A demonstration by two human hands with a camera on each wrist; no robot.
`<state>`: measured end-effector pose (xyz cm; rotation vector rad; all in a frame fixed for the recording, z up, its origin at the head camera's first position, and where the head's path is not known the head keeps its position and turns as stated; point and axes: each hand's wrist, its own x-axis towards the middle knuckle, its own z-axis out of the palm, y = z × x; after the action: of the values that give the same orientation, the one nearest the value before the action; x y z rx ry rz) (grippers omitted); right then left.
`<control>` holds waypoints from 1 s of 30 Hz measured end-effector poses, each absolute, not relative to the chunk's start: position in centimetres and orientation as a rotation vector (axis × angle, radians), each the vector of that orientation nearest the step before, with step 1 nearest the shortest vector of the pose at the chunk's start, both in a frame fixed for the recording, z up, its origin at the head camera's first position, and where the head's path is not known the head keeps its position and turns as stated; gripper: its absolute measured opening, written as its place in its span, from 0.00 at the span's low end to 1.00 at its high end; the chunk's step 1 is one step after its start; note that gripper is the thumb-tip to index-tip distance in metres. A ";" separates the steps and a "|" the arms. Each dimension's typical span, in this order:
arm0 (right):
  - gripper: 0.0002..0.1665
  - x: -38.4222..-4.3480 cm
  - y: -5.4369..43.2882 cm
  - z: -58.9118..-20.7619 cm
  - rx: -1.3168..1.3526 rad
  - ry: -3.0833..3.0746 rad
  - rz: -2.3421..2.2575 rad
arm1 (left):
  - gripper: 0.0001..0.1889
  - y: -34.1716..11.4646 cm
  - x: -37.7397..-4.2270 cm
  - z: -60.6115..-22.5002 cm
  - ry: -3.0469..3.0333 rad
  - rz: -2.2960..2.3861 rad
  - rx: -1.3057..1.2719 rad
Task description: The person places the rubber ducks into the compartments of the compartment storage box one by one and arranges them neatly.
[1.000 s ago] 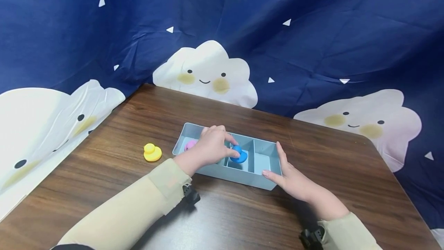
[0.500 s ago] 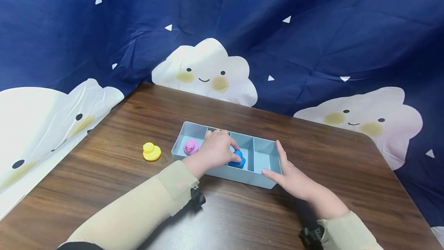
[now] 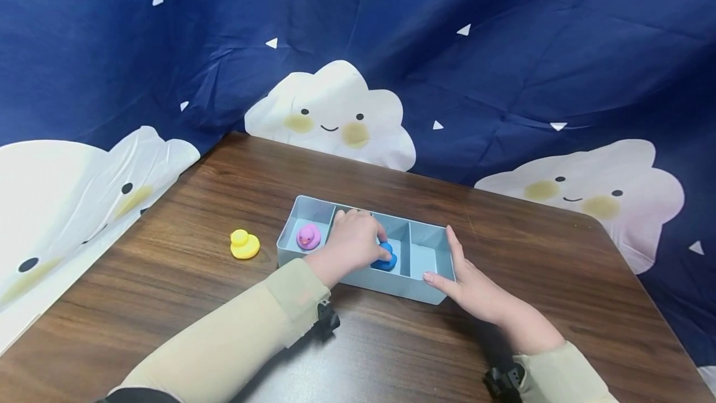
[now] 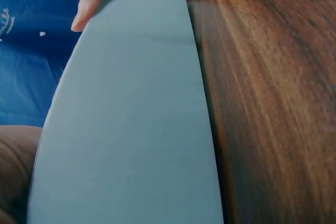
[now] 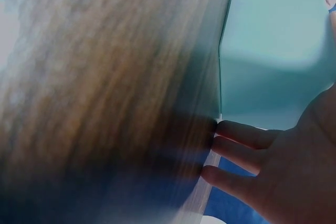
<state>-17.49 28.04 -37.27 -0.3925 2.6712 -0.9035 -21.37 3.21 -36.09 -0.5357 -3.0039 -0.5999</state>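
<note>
My left hand [image 3: 353, 238] reaches over a pale blue divided storage box [image 3: 363, 278]. Its thumb and finger pinch a blue rubber duck [image 3: 386, 256], low in the compartment second from the right. The hand hides much of the compartment to the left of that. At the box's right end rests my right hand [image 3: 475, 288], fingers extended along the end wall and thumb at the front rim. A pink rubber duck [image 3: 308, 237] sits in the leftmost compartment. Only the box's outer wall [image 4: 126, 108] fills the left wrist view, without the blue duck.
A yellow rubber duck [image 3: 244, 244] stands on the brown wooden table [image 3: 391, 353], left of the box. Behind the table hangs a dark blue cloth [image 3: 425, 48] with white clouds and triangles.
My left hand has lowered the blue duck into its compartment and shifted slightly right, bringing the pink duck fully into view. My right hand has stayed at the box's end.
</note>
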 end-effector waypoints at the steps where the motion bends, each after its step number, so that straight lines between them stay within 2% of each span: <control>1: 0.60 -17.5 28.0 -37.3 -0.394 2.673 -0.903 | 0.17 3.2 -21.4 -36.1 -3.003 -0.591 -0.535; 6: 0.60 -17.5 28.0 -37.2 -0.389 2.676 -0.899 | 0.14 3.3 -21.4 -36.1 -2.989 -0.555 -0.538; 12: 0.60 -17.5 28.0 -37.2 -0.385 2.683 -0.891 | 0.21 3.5 -21.4 -35.9 -3.001 -0.490 -0.545; 17: 0.60 -17.4 27.9 -37.3 -0.386 2.677 -0.907 | 0.18 3.4 -21.3 -35.9 -3.014 -0.513 -0.548; 21: 0.60 -17.4 27.9 -37.3 -0.386 2.675 -0.910 | 0.20 2.8 -21.6 -36.0 -3.037 -0.659 -0.601; 30: 0.60 -17.5 28.0 -37.1 -0.375 2.671 -0.903 | 0.13 1.9 -22.1 -35.4 -3.083 -0.893 -0.679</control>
<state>-17.46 27.96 -37.14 -0.3748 2.6706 -0.9029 -22.12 1.91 -35.36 -0.6786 -3.0827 -0.8932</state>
